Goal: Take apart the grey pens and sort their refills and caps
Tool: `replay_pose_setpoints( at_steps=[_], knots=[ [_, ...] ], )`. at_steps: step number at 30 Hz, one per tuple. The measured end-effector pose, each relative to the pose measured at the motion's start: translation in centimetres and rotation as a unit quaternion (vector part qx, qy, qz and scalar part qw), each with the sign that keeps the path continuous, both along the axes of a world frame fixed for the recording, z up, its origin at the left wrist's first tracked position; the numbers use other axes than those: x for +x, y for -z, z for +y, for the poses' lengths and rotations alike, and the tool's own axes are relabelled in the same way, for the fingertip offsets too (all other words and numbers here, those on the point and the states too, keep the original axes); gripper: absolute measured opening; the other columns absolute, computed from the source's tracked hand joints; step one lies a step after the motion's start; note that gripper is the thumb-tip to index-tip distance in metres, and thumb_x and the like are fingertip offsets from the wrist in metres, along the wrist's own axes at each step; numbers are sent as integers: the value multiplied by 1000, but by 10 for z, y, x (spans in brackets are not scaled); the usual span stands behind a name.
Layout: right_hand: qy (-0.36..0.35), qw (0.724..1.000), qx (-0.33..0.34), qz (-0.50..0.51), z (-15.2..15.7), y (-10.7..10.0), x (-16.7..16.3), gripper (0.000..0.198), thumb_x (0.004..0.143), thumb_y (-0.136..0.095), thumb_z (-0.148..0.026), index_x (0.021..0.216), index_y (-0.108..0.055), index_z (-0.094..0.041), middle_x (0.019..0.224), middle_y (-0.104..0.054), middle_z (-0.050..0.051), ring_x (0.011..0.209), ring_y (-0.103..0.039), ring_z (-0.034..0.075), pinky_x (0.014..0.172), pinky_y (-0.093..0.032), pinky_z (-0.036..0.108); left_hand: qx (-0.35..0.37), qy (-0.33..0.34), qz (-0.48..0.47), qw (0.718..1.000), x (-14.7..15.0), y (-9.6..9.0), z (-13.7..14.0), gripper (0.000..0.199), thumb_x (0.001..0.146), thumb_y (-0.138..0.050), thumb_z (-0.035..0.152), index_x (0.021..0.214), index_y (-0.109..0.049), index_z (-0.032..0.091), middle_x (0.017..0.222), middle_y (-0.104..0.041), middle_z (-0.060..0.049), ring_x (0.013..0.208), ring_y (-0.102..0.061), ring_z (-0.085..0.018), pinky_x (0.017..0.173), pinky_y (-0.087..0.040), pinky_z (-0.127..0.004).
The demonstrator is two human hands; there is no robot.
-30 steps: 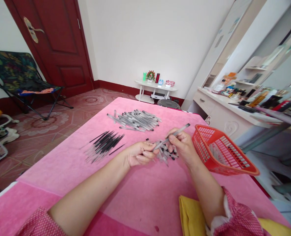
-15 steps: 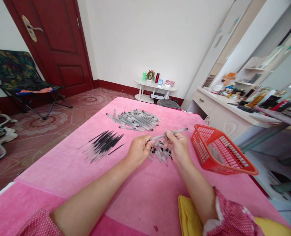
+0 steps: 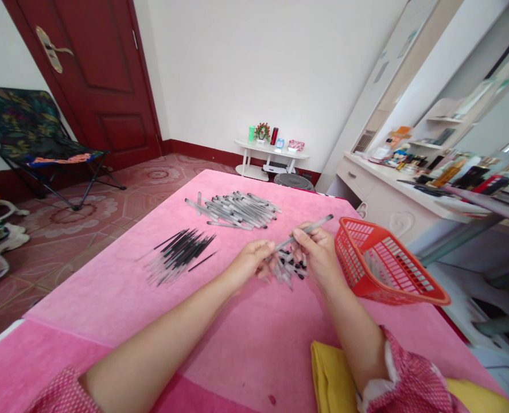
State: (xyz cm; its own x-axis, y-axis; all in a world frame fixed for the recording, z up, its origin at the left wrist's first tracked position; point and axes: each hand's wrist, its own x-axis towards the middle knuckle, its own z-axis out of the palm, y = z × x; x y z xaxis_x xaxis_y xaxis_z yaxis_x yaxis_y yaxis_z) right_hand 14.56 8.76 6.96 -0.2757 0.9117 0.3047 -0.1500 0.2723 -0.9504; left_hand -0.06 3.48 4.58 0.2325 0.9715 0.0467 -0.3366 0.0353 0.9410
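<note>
A slim grey translucent pen (image 3: 320, 222) with a dark far end slants up to the right above the table. My right hand (image 3: 318, 252) pinches it around the middle between thumb and fingers. At its lower left end, the thumb and fingers of my left hand (image 3: 254, 258) close on the pen; the very tip is hidden there. Beneath both hands lies a small pile of clear and black pen caps (image 3: 286, 269), partly covered by my fingers. Several black pen refills (image 3: 185, 252) lie to the left. Farther back is a heap of grey pens (image 3: 241, 209).
A red plastic basket (image 3: 353, 269) with some clear pieces inside stands at the right of the pink-covered table (image 3: 120, 275). A yellow cloth (image 3: 334, 378) lies near my right forearm. Beyond the right edge is a white dresser (image 3: 375, 189) with bottles.
The pen has tilted more steeply, its dark right end rising. My left hand has dropped slightly and its fingers have shifted; my right hand has moved a little to the right.
</note>
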Motion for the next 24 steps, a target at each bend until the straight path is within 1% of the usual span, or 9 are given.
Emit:
replay_pose_setpoints(
  at_steps=[2,6,10,14,16,19,21,22,24],
  knots=[
    [20,1000,-17,-8,-1,3,-6,25,73,-61,-41,69,-54,-17,49,-50,-5,35,-39,6,34,-29,19,40,-42,49,997,5,1,-1,37,80,-48,49,70,-46,14,51,-39,6,37,-28,-3,36,-17,-17],
    [28,997,-68,16,-8,8,-19,33,76,-56,-49,74,-56,-17,59,-53,-2,45,-44,7,38,-31,19,39,-39,56,997,15,2,-5,40,78,-48,54,72,-44,15,48,-31,9,36,-22,-3,36,-16,-17],
    [46,990,-111,67,-21,5,-28,38,75,-53,-55,73,-53,-17,56,-50,-2,42,-38,7,35,-25,20,36,-32,10,999,30,5,-13,41,76,-50,56,69,-40,17,48,-26,10,37,-19,-3,36,-15,-16],
    [66,981,-155,100,-37,-5,-33,44,74,-49,-62,68,-47,-19,50,-44,-3,37,-31,7,32,-20,21,11,-35,-73,997,47,6,-23,40,79,-47,55,68,-35,19,49,-23,10,38,-18,-3,37,-15,-16],
    [70,977,-160,126,-43,-9,-36,44,75,-48,-62,66,-45,-20,49,-41,-4,38,-33,8,34,-23,22,0,-30,-105,994,52,2,-26,38,80,-47,53,69,-35,19,49,-22,10,38,-17,-3,36,-15,-15],
    [51,977,-148,147,-45,-17,-35,43,77,-45,-62,63,-42,-21,48,-35,-5,43,-38,10,42,-35,23,-8,-20,-156,987,52,-3,-32,37,79,-51,50,69,-36,18,49,-22,10,39,-14,-3,36,-12,-14],
    [31,981,-121,151,-38,-26,-26,43,78,-44,-61,61,-39,-22,46,-29,-6,43,-36,10,48,-39,25,-36,21,-198,979,50,-3,-39,37,78,-52,50,69,-36,18,49,-21,10,38,-11,-3,35,-10,-15],
    [23,982,-99,159,-32,-32,-19,43,79,-44,-60,60,-38,-22,45,-26,-7,42,-34,10,51,-41,26,-58,65,-213,973,50,-2,-43,36,78,-52,50,69,-36,18,49,-22,10,37,-10,-3,35,-8,-15],
    [5,979,-46,197,-18,-47,-2,41,80,-47,-55,57,-38,-22,43,-19,-8,42,-31,10,54,-42,26,-101,183,-224,952,53,1,-49,35,80,-48,49,69,-37,18,47,-22,10,35,-9,-3,34,-7,-17]
  ],
)
